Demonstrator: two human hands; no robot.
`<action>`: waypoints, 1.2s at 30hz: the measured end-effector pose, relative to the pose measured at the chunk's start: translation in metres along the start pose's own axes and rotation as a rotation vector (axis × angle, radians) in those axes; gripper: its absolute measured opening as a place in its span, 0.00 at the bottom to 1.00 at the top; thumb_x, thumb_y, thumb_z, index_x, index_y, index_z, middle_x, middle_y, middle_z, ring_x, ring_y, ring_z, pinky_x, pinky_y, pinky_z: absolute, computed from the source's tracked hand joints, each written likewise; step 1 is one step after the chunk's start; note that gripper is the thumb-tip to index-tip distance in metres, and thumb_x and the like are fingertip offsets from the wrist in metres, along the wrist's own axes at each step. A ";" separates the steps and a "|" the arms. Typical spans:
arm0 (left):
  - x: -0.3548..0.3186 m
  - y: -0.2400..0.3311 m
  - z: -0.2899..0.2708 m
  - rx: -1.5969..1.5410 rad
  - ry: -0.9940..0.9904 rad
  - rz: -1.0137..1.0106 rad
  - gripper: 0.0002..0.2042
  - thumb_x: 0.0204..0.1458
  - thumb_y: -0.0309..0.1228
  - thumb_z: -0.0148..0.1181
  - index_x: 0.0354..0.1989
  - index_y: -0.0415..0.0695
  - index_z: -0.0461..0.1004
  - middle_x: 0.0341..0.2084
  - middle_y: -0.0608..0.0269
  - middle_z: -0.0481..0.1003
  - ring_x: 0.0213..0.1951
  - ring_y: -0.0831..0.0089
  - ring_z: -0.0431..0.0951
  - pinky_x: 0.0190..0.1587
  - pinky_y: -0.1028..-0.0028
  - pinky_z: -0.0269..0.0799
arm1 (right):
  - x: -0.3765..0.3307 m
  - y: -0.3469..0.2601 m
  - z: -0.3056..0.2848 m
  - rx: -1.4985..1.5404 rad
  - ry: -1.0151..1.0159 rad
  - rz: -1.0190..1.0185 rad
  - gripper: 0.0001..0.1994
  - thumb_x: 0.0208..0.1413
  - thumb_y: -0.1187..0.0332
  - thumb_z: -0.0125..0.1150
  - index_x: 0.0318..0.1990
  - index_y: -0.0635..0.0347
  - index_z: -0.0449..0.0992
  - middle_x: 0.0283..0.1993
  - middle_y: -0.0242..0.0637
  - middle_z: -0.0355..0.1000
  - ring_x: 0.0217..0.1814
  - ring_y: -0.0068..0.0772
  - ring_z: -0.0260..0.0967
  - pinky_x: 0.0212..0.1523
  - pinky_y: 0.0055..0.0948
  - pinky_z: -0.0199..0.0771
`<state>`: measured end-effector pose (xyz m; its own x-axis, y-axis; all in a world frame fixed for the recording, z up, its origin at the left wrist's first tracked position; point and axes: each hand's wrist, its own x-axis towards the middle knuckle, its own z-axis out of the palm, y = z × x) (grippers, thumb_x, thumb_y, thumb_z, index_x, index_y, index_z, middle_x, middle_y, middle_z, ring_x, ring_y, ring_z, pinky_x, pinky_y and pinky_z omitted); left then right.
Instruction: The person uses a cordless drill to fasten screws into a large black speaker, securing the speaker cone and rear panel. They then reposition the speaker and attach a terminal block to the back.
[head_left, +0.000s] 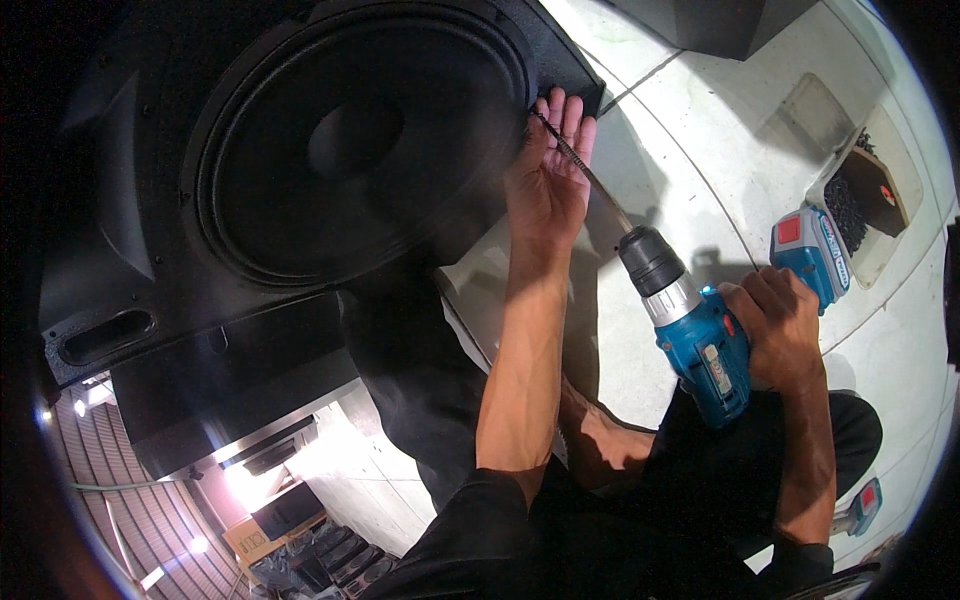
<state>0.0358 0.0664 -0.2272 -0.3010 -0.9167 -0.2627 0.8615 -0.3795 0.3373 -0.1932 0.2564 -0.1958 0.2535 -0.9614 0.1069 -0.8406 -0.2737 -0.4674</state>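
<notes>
The right hand's grip [778, 328] wraps the cordless drill [705, 352]; its long bit [583, 167] crosses the left hand's [548, 185] extended fingers.

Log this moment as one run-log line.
left hand: open beside speaker | right hand: holding drill | bit: in front of left fingers

A person dressed in black: a top [610, 545] whose sleeves [490, 515] end near the elbows, and dark trousers [425, 410]. The left hand [550, 190], right hand [780, 325] and both forearms [522, 370] are bare.
</notes>
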 end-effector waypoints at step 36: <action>-0.160 -0.097 0.067 1.146 0.394 -0.171 0.32 0.52 0.51 0.67 0.52 0.36 0.65 0.38 0.57 0.75 0.40 0.72 0.77 0.44 0.71 0.74 | 0.018 -0.004 -0.003 0.036 0.066 -0.022 0.16 0.46 0.68 0.62 0.45 0.57 0.76 0.35 0.36 0.73 0.39 0.38 0.74 0.44 0.39 0.72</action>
<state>-0.0269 0.2414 -0.1572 -0.0593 -0.8193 -0.5703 -0.0951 -0.5641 0.8202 -0.1864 0.2402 -0.1890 0.2389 -0.9552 0.1749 -0.8168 -0.2950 -0.4958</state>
